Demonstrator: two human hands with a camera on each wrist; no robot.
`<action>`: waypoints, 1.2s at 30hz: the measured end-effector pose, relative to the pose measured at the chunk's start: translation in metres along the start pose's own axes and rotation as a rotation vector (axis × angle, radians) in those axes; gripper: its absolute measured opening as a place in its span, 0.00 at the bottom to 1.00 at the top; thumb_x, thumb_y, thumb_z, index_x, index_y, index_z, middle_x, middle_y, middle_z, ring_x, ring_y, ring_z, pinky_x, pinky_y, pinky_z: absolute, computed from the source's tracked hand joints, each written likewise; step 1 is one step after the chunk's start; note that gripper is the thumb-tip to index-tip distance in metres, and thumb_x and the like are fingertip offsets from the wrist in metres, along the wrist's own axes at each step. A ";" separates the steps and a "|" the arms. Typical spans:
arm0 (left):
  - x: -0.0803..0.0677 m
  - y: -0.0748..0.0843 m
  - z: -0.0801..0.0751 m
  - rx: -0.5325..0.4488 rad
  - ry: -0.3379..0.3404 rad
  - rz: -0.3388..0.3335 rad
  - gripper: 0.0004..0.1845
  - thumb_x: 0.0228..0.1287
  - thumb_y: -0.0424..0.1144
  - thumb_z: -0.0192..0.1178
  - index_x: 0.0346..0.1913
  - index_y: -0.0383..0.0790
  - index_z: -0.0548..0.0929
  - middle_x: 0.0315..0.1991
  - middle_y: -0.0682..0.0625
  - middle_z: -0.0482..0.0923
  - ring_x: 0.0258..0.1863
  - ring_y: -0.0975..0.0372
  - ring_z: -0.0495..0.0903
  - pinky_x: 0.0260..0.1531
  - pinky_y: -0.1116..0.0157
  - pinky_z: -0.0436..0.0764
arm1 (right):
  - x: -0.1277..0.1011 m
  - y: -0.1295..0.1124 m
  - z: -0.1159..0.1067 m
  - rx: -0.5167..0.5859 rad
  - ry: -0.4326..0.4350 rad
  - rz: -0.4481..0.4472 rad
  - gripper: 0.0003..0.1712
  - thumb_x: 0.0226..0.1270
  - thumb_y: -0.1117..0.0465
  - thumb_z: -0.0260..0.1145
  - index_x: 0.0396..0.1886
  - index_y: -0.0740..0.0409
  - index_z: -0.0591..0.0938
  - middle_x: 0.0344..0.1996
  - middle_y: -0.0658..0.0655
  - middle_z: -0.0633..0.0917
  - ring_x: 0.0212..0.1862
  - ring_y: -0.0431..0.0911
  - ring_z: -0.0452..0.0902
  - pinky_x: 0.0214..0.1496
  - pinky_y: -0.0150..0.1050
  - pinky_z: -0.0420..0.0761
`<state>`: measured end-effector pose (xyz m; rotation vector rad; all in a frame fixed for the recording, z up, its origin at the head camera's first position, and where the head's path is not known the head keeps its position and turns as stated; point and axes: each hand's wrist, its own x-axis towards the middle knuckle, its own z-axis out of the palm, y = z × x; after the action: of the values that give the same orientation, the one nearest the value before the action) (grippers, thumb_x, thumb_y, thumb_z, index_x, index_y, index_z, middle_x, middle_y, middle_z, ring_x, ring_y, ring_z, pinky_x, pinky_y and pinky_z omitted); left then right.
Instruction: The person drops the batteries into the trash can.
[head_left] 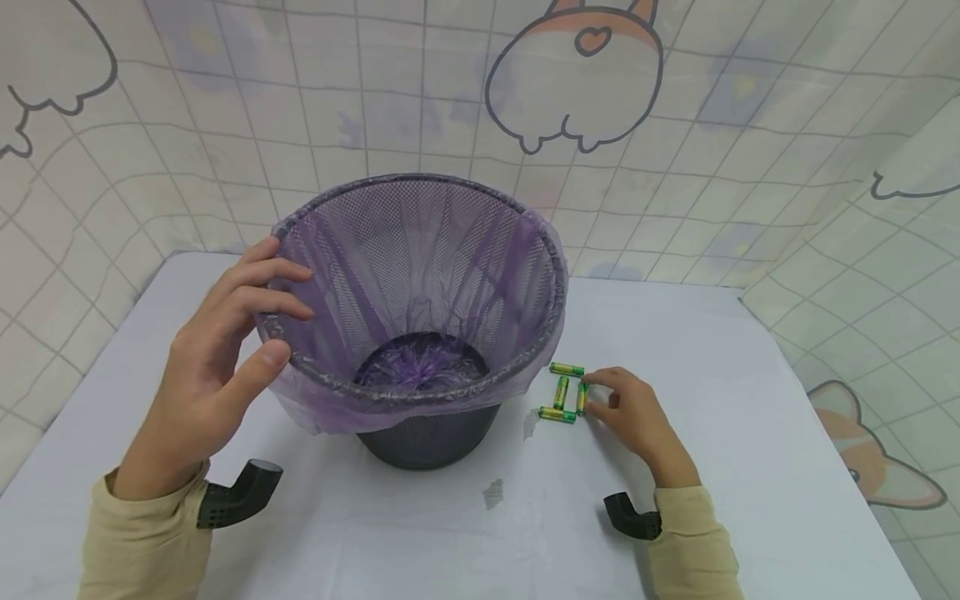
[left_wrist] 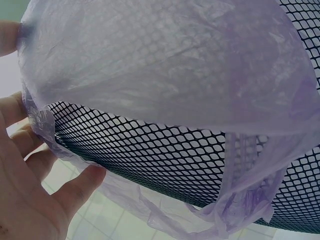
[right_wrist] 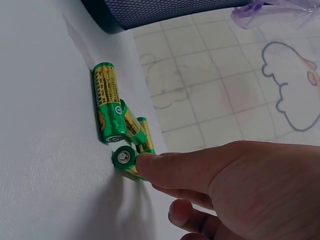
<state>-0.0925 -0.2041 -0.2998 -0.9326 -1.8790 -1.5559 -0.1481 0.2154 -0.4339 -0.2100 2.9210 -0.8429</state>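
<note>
A dark mesh bin (head_left: 420, 437) lined with a thin purple bag (head_left: 420, 250) stands on the white table. My left hand (head_left: 281, 329) is at the bin's left rim, fingers over the edge and thumb on the outside, loosely touching the bag. In the left wrist view that hand (left_wrist: 35, 145) lies against the bag (left_wrist: 165, 65) and the mesh (left_wrist: 150, 145). Several green and yellow batteries (head_left: 560, 392) lie right of the bin. My right hand (head_left: 592, 393) touches the rightmost battery (head_left: 581, 398) with its index fingertip (right_wrist: 145, 162); the thumb (right_wrist: 182, 212) is apart from the battery (right_wrist: 124, 158).
The white table (head_left: 750, 433) is enclosed by tiled cartoon curtains behind and on both sides. The bag's loose edge (head_left: 322, 408) hangs down outside the bin. Small scuffs (head_left: 492, 493) mark the cloth in front of the bin. The other batteries (right_wrist: 107, 100) lie close together.
</note>
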 end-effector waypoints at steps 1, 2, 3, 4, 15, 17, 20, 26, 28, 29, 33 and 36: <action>0.000 0.000 0.000 0.001 0.000 0.000 0.09 0.64 0.29 0.55 0.40 0.22 0.78 0.58 0.42 0.74 0.73 0.44 0.54 0.76 0.59 0.58 | 0.000 0.000 0.000 -0.001 -0.003 -0.006 0.23 0.59 0.65 0.70 0.56 0.59 0.81 0.54 0.60 0.80 0.36 0.46 0.70 0.31 0.32 0.71; 0.000 0.000 0.000 0.002 0.000 -0.001 0.09 0.64 0.29 0.55 0.40 0.22 0.78 0.58 0.42 0.74 0.73 0.44 0.54 0.76 0.59 0.58 | 0.000 0.001 -0.001 -0.004 -0.004 -0.011 0.22 0.59 0.65 0.70 0.55 0.59 0.81 0.54 0.60 0.80 0.36 0.46 0.70 0.31 0.32 0.71; 0.000 0.000 0.000 0.003 0.000 -0.001 0.09 0.64 0.29 0.55 0.40 0.22 0.78 0.58 0.42 0.74 0.73 0.44 0.54 0.76 0.59 0.58 | 0.000 0.001 -0.001 -0.006 -0.005 -0.016 0.22 0.58 0.64 0.71 0.54 0.59 0.82 0.54 0.60 0.80 0.35 0.46 0.70 0.31 0.32 0.70; 0.000 0.000 0.000 0.004 0.000 -0.002 0.09 0.64 0.29 0.55 0.40 0.22 0.78 0.58 0.42 0.74 0.73 0.44 0.54 0.76 0.59 0.58 | 0.000 0.001 -0.001 -0.005 -0.006 -0.018 0.23 0.57 0.64 0.71 0.54 0.59 0.82 0.54 0.60 0.81 0.35 0.46 0.70 0.30 0.32 0.70; 0.000 0.000 0.000 0.001 -0.005 0.002 0.09 0.64 0.30 0.56 0.41 0.23 0.78 0.58 0.42 0.74 0.74 0.44 0.53 0.76 0.61 0.59 | -0.002 0.001 -0.001 0.032 -0.053 0.023 0.30 0.54 0.61 0.74 0.58 0.58 0.78 0.46 0.59 0.79 0.33 0.45 0.66 0.26 0.32 0.66; 0.000 0.000 0.000 0.000 -0.004 0.003 0.09 0.65 0.30 0.56 0.41 0.23 0.78 0.58 0.41 0.74 0.74 0.44 0.53 0.76 0.60 0.58 | -0.002 0.001 -0.001 0.025 -0.051 0.021 0.31 0.54 0.61 0.74 0.59 0.59 0.77 0.46 0.59 0.79 0.32 0.45 0.66 0.26 0.32 0.67; 0.000 0.000 0.000 0.002 -0.005 0.001 0.09 0.64 0.30 0.55 0.41 0.23 0.78 0.58 0.42 0.74 0.74 0.44 0.53 0.76 0.60 0.59 | -0.001 0.002 -0.001 0.012 -0.050 0.014 0.32 0.53 0.61 0.75 0.59 0.61 0.77 0.48 0.60 0.79 0.33 0.45 0.67 0.27 0.31 0.67; -0.001 -0.001 0.000 0.000 -0.005 -0.001 0.09 0.64 0.29 0.55 0.41 0.23 0.78 0.58 0.42 0.74 0.74 0.44 0.53 0.76 0.61 0.59 | -0.001 0.001 -0.002 0.001 -0.055 0.001 0.31 0.53 0.62 0.74 0.59 0.62 0.78 0.54 0.61 0.79 0.34 0.46 0.68 0.29 0.32 0.68; 0.000 -0.001 0.001 0.001 -0.007 0.000 0.09 0.64 0.29 0.55 0.41 0.23 0.78 0.58 0.42 0.74 0.74 0.44 0.53 0.76 0.60 0.59 | -0.001 0.000 -0.002 0.002 -0.057 0.002 0.31 0.53 0.62 0.74 0.59 0.62 0.78 0.54 0.61 0.79 0.35 0.46 0.69 0.29 0.32 0.68; 0.000 -0.001 0.001 0.002 -0.007 0.003 0.09 0.64 0.29 0.55 0.40 0.23 0.78 0.58 0.42 0.74 0.74 0.44 0.53 0.76 0.60 0.58 | -0.001 0.000 -0.002 0.003 -0.057 0.002 0.31 0.53 0.62 0.74 0.59 0.62 0.78 0.53 0.61 0.79 0.36 0.46 0.69 0.29 0.32 0.68; 0.000 0.000 0.001 0.009 -0.010 0.006 0.09 0.64 0.29 0.55 0.40 0.22 0.78 0.58 0.41 0.74 0.74 0.44 0.53 0.76 0.60 0.59 | -0.001 -0.002 -0.002 0.004 -0.053 -0.001 0.31 0.53 0.63 0.74 0.59 0.62 0.78 0.52 0.61 0.79 0.37 0.47 0.69 0.30 0.33 0.68; 0.000 0.000 0.001 0.010 -0.008 0.006 0.09 0.65 0.30 0.55 0.41 0.23 0.78 0.58 0.42 0.74 0.74 0.44 0.53 0.76 0.61 0.59 | -0.001 -0.001 -0.002 -0.001 -0.041 -0.006 0.31 0.53 0.62 0.75 0.59 0.62 0.78 0.52 0.61 0.79 0.37 0.47 0.69 0.30 0.33 0.68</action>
<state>-0.0924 -0.2034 -0.2997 -0.9400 -1.8861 -1.5408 -0.1473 0.2157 -0.4310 -0.2332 2.8844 -0.8286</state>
